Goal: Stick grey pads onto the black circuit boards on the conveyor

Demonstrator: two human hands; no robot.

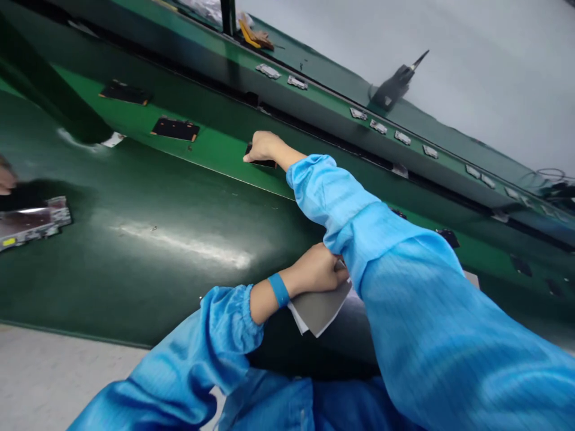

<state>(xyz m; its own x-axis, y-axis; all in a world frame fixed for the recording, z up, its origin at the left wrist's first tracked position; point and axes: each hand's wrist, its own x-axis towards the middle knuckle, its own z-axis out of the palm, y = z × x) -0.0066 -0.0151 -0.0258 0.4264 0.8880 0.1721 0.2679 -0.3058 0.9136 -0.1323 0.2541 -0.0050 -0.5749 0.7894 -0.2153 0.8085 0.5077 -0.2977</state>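
Observation:
My right hand reaches across to the bright green strip behind the bench, its fingers closed on a thin black rectangular panel. Most of that panel is hidden under the hand; whether it touches the strip I cannot tell. Close to my body, my left hand wears a blue wristband and grips grey and white sheets. Part of the sheets is covered by my right sleeve. Two similar black panels with orange edge marks, a nearer one and a farther one, lie to the left on the strip.
Small silvery parts line the raised ledge, with a dark handheld tool behind them. At far left, another person's hand is by a board-like unit. A dark green post slants at upper left.

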